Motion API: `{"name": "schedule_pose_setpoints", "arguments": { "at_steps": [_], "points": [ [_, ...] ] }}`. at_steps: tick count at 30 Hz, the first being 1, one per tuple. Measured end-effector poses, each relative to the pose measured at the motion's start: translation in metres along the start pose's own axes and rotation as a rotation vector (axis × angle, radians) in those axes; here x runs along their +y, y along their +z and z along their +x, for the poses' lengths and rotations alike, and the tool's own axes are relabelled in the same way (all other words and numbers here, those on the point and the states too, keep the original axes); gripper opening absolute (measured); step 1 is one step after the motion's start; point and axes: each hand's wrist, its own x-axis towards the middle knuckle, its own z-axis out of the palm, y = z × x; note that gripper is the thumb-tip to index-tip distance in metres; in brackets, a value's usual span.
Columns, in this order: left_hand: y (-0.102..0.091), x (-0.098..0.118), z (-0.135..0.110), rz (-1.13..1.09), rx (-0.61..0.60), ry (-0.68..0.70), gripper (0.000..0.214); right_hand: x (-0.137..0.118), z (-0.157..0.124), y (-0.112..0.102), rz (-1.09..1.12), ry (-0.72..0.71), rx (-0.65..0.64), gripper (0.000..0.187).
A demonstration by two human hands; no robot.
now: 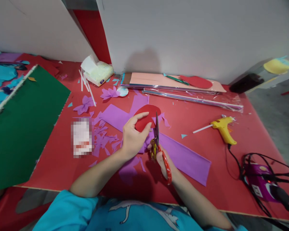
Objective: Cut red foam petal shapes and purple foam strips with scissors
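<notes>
My left hand [133,136] grips a rounded piece of red paper [144,120] by its lower edge, thumb on one side and fingers on the other. In my right hand [162,160] is a pair of scissors [167,166] with red and yellow handles. Their blades point away from me and lie at the right edge of the red piece. Below both hands are strips of purple paper [185,157] and, to the left, many purple scraps [102,138]. Two purple flower shapes, one of them a cut flower [84,105], rest farther back.
A yellow glue gun [223,128] with a glue stick lies at right, its cable running to a purple power box [260,181]. Wrapped paper packs [159,80] and a tissue pack [98,73] line the back. A green board [31,128] covers the left side.
</notes>
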Motion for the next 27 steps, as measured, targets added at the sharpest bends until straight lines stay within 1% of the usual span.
{"name": "schedule_pose_setpoints", "arguments": {
  "at_steps": [2,4,7,12,19,27],
  "points": [
    [0.0009,0.0002,-0.0002,-0.014,0.008,-0.017,0.03,-0.0007,-0.0002,0.001,-0.021,-0.008,0.038,0.049],
    [0.0013,-0.0004,-0.0001,-0.007,0.02,-0.004,0.03,-0.0022,-0.0003,0.0018,-0.048,-0.027,0.065,0.051],
    [0.0015,-0.0021,0.0003,0.019,0.028,0.033,0.029,-0.0054,0.0002,0.002,-0.096,-0.062,0.063,0.053],
    [0.0012,-0.002,0.0008,-0.002,0.015,0.022,0.03,-0.0081,0.002,0.0012,-0.156,-0.105,0.062,0.051],
    [0.0004,-0.0017,0.0011,0.022,0.016,0.057,0.029,-0.006,0.0,0.0028,-0.094,-0.051,0.055,0.053],
    [-0.0014,-0.0014,0.0013,0.053,-0.005,0.07,0.029,-0.0046,0.0011,-0.001,-0.116,-0.063,0.019,0.058]
  ]
}}
